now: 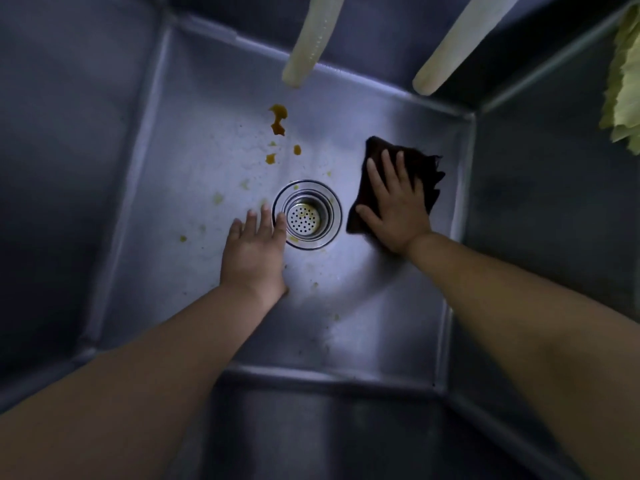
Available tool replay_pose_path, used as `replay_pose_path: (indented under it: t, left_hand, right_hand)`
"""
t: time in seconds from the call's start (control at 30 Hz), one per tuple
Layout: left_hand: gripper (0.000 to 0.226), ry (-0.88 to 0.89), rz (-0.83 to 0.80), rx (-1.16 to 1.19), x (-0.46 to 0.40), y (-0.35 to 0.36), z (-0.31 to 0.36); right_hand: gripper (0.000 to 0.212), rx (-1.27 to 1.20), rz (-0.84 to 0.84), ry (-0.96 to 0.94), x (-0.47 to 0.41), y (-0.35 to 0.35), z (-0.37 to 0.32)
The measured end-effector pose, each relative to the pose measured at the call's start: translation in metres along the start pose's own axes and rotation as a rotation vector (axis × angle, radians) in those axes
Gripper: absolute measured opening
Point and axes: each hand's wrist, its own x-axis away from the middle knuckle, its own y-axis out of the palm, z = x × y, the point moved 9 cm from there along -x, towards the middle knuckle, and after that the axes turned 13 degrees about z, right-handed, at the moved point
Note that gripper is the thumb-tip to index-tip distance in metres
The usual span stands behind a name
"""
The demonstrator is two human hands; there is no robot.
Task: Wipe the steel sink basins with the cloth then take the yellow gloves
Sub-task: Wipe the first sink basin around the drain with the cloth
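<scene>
While the right hand (398,206) presses the dark brown folded cloth (427,174) flat against the floor of the square stainless-steel sink basin (194,188), right of centre in the frame, the wiping step looks only just under way. Its fingers are spread apart on top of the cloth rather than clamped round it. The left hand (254,251) rests empty on the basin floor, fingers loosely apart, fingertips at the rim of the round perforated steel drain strainer (306,214).

Orange-brown sauce blotches (278,119) and paler yellowish specks lie above and left of the drain, so the next stroke should probably sweep the cloth leftward across them, skirting the strainer and the left hand. Two pale cream tubes (308,43) hang in from the top edge. Pale yellow-green rubber gloves (623,88), apparently, hang at the upper right edge, outside this basin.
</scene>
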Motion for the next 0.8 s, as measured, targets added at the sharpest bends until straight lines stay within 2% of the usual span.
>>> replay_pose_path:
  t: [0.23,0.33,0.43,0.57,0.7,0.8]
  left_hand:
    - [0.105,0.041,-0.135,0.168,0.007,-0.019,-0.011]
    - [0.100,0.140,-0.085,0.093,0.010,-0.049,-0.036]
    - [0.095,0.139,-0.039,-0.011,0.024,-0.077,-0.079]
    - [0.085,0.110,-0.091,-0.023,0.052,-0.088,-0.118]
    - [0.085,0.015,-0.054,0.037,0.068,-0.086,-0.136]
    - [0.082,0.009,-0.049,0.071,0.063,-0.084,-0.132]
  right_hand:
    - [0.085,0.010,-0.132,-0.096,0.153,-0.003,-0.026]
    - [0.087,0.058,-0.199,-0.153,0.188,0.000,-0.043]
    - [0.089,0.042,-0.182,-0.157,0.180,-0.002,-0.060]
    - [0.088,-0.022,-0.162,-0.170,0.146,0.002,-0.107]
    - [0.088,-0.085,-0.128,-0.123,0.099,0.011,-0.160]
    - [0.088,-0.095,-0.091,-0.054,0.059,0.012,-0.188]
